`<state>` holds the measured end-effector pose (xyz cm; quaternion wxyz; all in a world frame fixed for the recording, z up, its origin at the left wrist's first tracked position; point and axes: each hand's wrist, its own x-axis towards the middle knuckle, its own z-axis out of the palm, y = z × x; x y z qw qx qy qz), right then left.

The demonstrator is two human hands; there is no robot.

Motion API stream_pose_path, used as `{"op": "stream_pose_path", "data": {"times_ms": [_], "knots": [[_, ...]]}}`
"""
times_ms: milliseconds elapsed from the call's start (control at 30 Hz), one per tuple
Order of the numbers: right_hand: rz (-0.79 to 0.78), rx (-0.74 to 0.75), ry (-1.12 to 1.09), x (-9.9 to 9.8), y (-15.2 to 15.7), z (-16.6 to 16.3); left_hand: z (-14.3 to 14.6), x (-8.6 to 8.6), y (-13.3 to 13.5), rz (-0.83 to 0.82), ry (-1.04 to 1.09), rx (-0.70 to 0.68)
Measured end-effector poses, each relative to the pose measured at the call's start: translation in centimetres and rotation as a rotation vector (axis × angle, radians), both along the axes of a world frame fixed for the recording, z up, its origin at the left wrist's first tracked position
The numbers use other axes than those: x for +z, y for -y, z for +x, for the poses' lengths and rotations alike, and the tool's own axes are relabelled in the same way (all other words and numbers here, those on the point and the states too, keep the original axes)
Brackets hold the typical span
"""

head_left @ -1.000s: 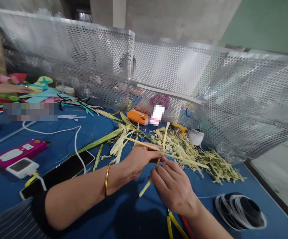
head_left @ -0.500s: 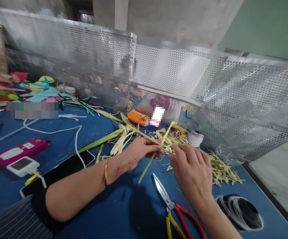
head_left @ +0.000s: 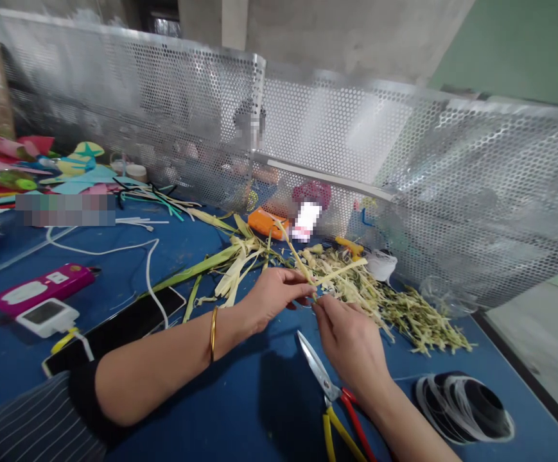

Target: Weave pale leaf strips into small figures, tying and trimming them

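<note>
My left hand point(head_left: 276, 295), with a gold bangle at the wrist, pinches dried leaf strips between thumb and fingers. One pale strip point(head_left: 294, 247) slants up and left from the pinch, and another strip point(head_left: 343, 271) sticks out to the right. Close beside it, my right hand point(head_left: 353, 340) is closed at the lower end of the strips; its fingertips partly hide what they grip. Below the hands, scissors point(head_left: 318, 366) with red and yellow handles lie with blades pointing away, partly under my right forearm.
Long dried leaves point(head_left: 230, 273) lie behind my left hand, and a pile of short knotted pieces point(head_left: 423, 321) is at the right. A thread spool point(head_left: 483, 407) stands near the right edge. Left are a phone point(head_left: 115, 327) and a magenta device point(head_left: 42, 289). A perforated metal screen point(head_left: 327, 128) closes the back.
My right hand has moved left and closed in against my left hand at the strips. The crossed strips have turned, one now pointing up-left and the other right.
</note>
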<state>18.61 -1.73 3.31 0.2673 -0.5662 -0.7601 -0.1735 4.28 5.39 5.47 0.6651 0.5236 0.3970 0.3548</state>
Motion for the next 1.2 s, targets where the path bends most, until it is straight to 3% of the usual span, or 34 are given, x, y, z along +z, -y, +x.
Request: {"op": "stream_pose_path", "data": {"times_ms": [200,333,400,500,600,667,800,1100,1200], "knots": [[0.053,0.115,-0.020,-0.6,0.2,-1.3,0.6,-0.5,0.4,0.048,-0.027,0.109],[-0.016,0.137,-0.116,-0.9,0.0,-1.1,0.5,-1.0,-0.1,0.035,-0.029,0.075],[-0.192,0.126,-0.352,-0.8,-0.3,-0.5,0.1,-1.1,-0.7,0.038,-0.027,0.021],[-0.405,0.100,-0.935,-0.1,-1.0,0.5,-0.4,-1.0,-1.3,0.008,-0.005,-0.080],[-0.393,0.099,-1.484,0.3,-1.6,1.1,-0.6,-0.8,-1.3,-0.060,0.000,-0.187],[-0.371,0.124,-1.664,0.3,-1.8,0.9,-0.6,-0.6,-1.1,-0.101,-0.015,-0.238],[-0.318,0.124,-1.673,-0.1,-1.8,0.4,-0.5,-0.7,-0.7,-0.128,-0.059,-0.291],[-0.251,0.102,-1.544,-0.5,-1.7,0.5,-0.1,-2.1,-0.7,-0.001,-0.103,-0.337],[-0.316,0.090,-1.539,-0.6,-2.0,1.0,-0.1,-2.3,-0.8,0.003,-0.108,-0.349]]}}
